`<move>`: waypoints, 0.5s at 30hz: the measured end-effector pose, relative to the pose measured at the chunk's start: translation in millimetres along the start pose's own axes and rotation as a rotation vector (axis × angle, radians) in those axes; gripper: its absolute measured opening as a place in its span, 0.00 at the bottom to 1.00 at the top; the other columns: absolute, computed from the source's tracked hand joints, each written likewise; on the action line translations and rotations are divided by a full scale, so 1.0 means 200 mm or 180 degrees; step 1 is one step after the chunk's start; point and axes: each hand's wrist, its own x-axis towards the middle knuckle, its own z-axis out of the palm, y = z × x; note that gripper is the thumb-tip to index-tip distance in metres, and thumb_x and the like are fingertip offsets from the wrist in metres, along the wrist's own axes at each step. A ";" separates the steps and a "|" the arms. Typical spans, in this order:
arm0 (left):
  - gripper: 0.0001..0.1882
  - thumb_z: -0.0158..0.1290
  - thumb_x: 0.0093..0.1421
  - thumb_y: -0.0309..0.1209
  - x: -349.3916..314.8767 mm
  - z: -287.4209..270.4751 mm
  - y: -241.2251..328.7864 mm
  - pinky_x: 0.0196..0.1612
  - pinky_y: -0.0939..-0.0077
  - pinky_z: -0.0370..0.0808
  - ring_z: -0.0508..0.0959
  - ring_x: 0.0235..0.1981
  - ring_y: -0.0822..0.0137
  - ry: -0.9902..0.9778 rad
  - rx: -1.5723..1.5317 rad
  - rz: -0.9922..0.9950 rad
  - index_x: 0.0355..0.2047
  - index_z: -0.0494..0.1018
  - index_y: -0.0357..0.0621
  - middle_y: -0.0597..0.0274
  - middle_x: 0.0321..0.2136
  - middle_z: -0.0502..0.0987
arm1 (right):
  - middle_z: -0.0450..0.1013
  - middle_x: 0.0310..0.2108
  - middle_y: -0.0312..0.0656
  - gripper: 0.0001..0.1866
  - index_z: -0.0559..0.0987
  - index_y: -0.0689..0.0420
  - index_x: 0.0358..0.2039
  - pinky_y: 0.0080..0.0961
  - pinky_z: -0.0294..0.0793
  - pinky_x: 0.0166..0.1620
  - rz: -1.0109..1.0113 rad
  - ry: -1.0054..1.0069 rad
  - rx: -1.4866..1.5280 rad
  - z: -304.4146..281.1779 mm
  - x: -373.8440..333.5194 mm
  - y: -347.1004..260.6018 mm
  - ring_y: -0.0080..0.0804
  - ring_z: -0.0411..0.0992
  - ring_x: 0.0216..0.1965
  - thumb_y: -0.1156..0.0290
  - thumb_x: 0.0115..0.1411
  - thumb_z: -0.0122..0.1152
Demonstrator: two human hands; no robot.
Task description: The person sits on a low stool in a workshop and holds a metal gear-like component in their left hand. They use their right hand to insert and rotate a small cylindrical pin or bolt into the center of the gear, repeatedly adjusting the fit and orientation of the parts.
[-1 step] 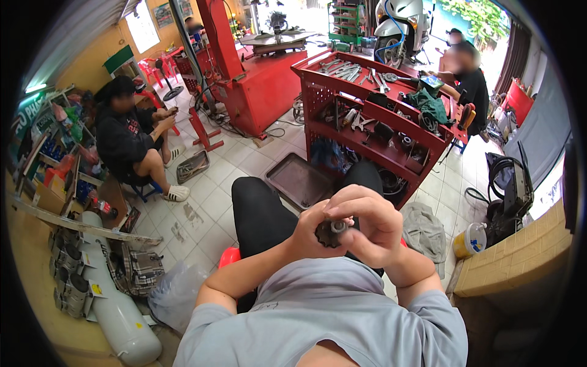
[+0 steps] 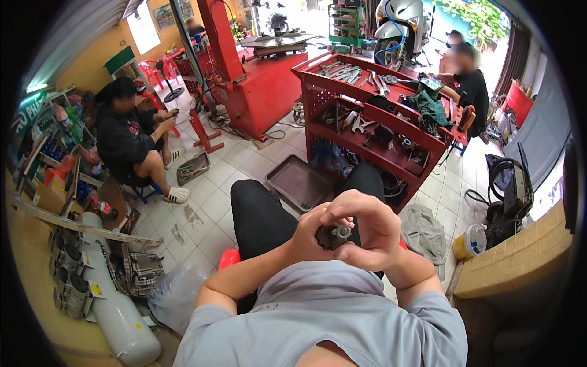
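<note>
I hold a dark metal part with a toothed rim (image 2: 328,237) in front of my stomach, above my lap. A small, lighter toothed shaft end with a hollow centre (image 2: 341,232) sticks out of it toward me. My left hand (image 2: 307,233) wraps around the part's left side. My right hand (image 2: 376,229) arches over the right side in a C shape, its fingertips at the top by my left fingers and its thumb at the part's lower edge. What lies inside my left palm is hidden.
A red tool cart (image 2: 376,104) with wrenches and a green cloth stands ahead. A shallow dark tray (image 2: 299,182) lies on the tiles before my knees. One person (image 2: 131,134) sits at left, another (image 2: 471,85) beyond the cart. A white bucket (image 2: 469,240) stands at right.
My right thumb has slid off the shaft end, down to the part's lower edge. The shaft end now shows more fully. My left hand has hardly moved.
</note>
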 end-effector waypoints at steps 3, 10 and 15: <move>0.22 0.70 0.44 0.33 0.01 0.01 0.03 0.34 0.72 0.75 0.78 0.32 0.64 0.0108 0.0133 0.0257 0.35 0.71 0.39 0.57 0.32 0.76 | 0.75 0.37 0.47 0.21 0.73 0.66 0.45 0.26 0.71 0.40 0.0063 0.0045 0.0400 0.03 -0.04 0.02 0.33 0.74 0.37 0.80 0.50 0.67; 0.17 0.65 0.47 0.31 -0.02 0.00 -0.01 0.35 0.69 0.78 0.79 0.35 0.58 0.0030 0.0689 0.0788 0.34 0.71 0.39 0.56 0.33 0.77 | 0.73 0.32 0.45 0.16 0.75 0.66 0.44 0.33 0.68 0.42 -0.0195 -0.0402 0.0366 0.10 -0.05 0.03 0.35 0.72 0.33 0.77 0.55 0.64; 0.13 0.60 0.52 0.30 0.00 0.00 0.02 0.36 0.69 0.79 0.80 0.36 0.58 0.0210 0.0644 0.0925 0.35 0.72 0.37 0.54 0.35 0.78 | 0.72 0.33 0.49 0.19 0.68 0.68 0.48 0.33 0.68 0.40 -0.0457 -0.0514 0.0259 0.13 -0.06 0.05 0.34 0.70 0.32 0.78 0.57 0.62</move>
